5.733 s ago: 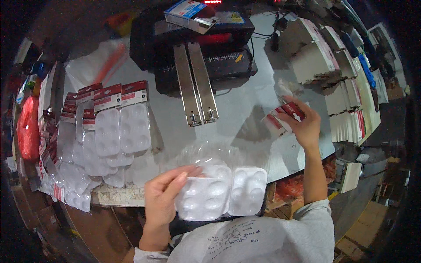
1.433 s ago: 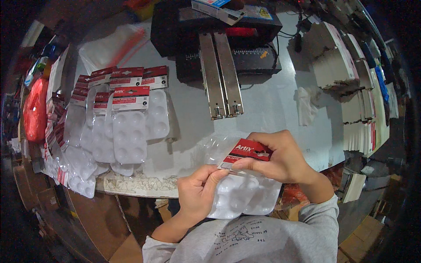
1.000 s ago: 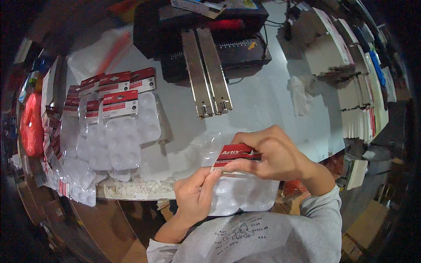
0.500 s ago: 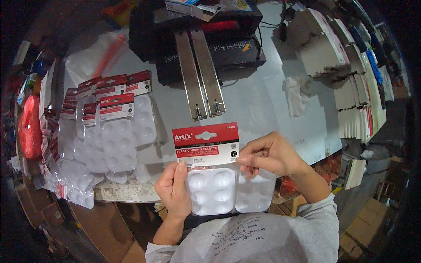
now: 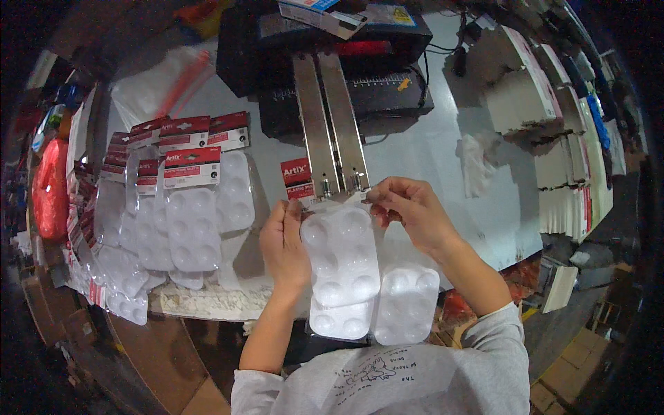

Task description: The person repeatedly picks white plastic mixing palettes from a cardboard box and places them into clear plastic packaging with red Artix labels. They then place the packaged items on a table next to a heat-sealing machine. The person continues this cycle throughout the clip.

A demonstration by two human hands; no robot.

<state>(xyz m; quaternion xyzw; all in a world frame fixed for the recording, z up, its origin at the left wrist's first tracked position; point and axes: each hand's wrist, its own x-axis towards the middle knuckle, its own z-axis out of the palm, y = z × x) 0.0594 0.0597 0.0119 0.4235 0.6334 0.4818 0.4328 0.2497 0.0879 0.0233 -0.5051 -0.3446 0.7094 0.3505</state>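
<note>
My left hand (image 5: 283,243) and my right hand (image 5: 413,213) pinch the two sides of a white plastic paint palette in a clear bag (image 5: 339,256), near its top. The red and white header card (image 5: 294,178) of this pack sits at the front ends of two metal arms (image 5: 324,124), which cover most of it. Those arms reach forward from a black machine (image 5: 277,111). Below the held pack, a second white palette (image 5: 339,321) shows partly, overlapped by it. A third palette (image 5: 407,304) lies beside it, under my right forearm.
At the left lies a heap of bagged palettes (image 5: 194,228) with red header cards. A clear plastic bag (image 5: 149,86) is behind them. Stacks of cards (image 5: 515,83) line the right side, near a crumpled white piece (image 5: 476,166). An open small box (image 5: 324,15) rests on the machine.
Both hands have moved forward with the palette pack, bringing its header card from in front of the metal arms to their ends. The loose palettes below are now more exposed.
</note>
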